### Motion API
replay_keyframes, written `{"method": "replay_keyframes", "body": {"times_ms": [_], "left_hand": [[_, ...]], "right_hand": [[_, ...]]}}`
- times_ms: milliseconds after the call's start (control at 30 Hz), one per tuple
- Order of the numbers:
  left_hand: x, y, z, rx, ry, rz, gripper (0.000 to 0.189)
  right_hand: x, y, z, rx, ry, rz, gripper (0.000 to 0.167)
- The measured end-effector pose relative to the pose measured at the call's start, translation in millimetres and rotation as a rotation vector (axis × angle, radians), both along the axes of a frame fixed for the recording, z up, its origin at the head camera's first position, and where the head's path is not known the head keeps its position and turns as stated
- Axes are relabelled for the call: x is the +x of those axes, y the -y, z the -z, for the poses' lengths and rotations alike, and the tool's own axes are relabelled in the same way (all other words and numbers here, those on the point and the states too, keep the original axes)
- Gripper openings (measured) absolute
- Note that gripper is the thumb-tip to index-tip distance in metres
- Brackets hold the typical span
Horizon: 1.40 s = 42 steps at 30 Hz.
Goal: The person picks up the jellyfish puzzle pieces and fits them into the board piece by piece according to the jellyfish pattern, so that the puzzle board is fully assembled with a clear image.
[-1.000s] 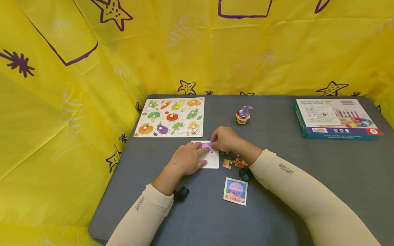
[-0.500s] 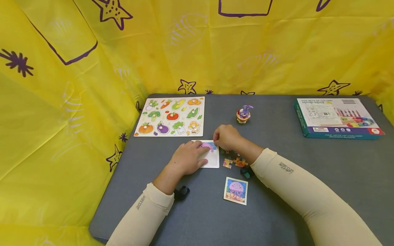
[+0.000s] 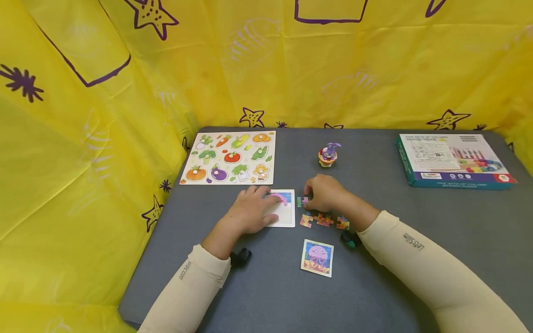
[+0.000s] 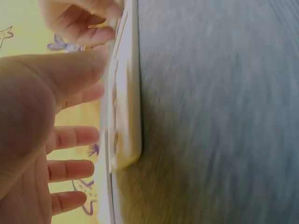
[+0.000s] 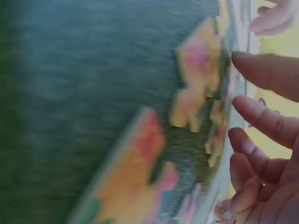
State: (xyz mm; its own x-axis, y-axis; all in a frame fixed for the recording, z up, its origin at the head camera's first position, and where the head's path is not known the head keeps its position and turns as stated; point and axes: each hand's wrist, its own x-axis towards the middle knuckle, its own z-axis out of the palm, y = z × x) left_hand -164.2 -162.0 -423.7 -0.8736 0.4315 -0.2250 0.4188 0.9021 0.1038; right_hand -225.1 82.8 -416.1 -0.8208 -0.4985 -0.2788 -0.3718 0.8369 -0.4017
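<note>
A small white puzzle tray [image 3: 286,217] lies on the table, with blue and pink jellyfish pieces along its top. My left hand [image 3: 248,210] rests over the tray's left part with fingers extended, covering some of it; the left wrist view shows the tray's edge [image 4: 132,112] beside the thumb. Right of the tray, my right hand [image 3: 326,193] is low over loose jigsaw pieces, near a green and pink one [image 3: 301,201]. Its thumb and fingers are apart in the right wrist view, nothing between them. Orange jigsaw pieces [image 3: 324,219] lie just nearer.
A jellyfish picture card [image 3: 317,258] lies in front of the tray. Behind left is a vegetable board [image 3: 250,157]; a purple rabbit figurine [image 3: 328,155] stands at the back. A flat teal-edged box [image 3: 454,159] lies at far right. Yellow cloth [image 3: 266,69] hangs behind the table.
My right hand has left the tray's top right corner and moved right, over the loose pieces. Blue and pink pieces show in the tray's top row. My left hand stays on the tray.
</note>
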Motion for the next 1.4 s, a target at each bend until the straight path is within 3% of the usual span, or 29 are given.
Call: {"method": "replay_keyframes", "body": {"times_ms": [200, 367, 733, 1000, 1167, 1400], "left_hand": [[4.4, 23.0, -2.4, 0.044, 0.009, -0.067, 0.062], [8.7, 34.8, -3.6, 0.067, 0.036, -0.044, 0.069], [10.3, 37.0, -2.2, 0.096, 0.026, -0.026, 0.072], [7.0, 36.0, -2.2, 0.119, 0.042, -0.051, 0.071], [-0.1, 36.7, -0.5, 0.141, 0.039, -0.055, 0.064], [-8.5, 34.8, -0.9, 0.195, -0.004, -0.082, 0.032]], "right_hand": [[8.6, 0, 3.2, -0.031, -0.082, -0.001, 0.021], [9.3, -2, 4.3, -0.076, -0.09, 0.032, 0.019], [8.2, -1, -5.3, -0.224, 0.025, 0.081, 0.012], [10.9, 41, -3.9, -0.289, 0.102, 0.027, 0.009], [9.2, 70, 4.3, -0.258, 0.129, 0.029, 0.009], [8.6, 91, 8.0, -0.202, 0.105, 0.022, 0.009]]}}
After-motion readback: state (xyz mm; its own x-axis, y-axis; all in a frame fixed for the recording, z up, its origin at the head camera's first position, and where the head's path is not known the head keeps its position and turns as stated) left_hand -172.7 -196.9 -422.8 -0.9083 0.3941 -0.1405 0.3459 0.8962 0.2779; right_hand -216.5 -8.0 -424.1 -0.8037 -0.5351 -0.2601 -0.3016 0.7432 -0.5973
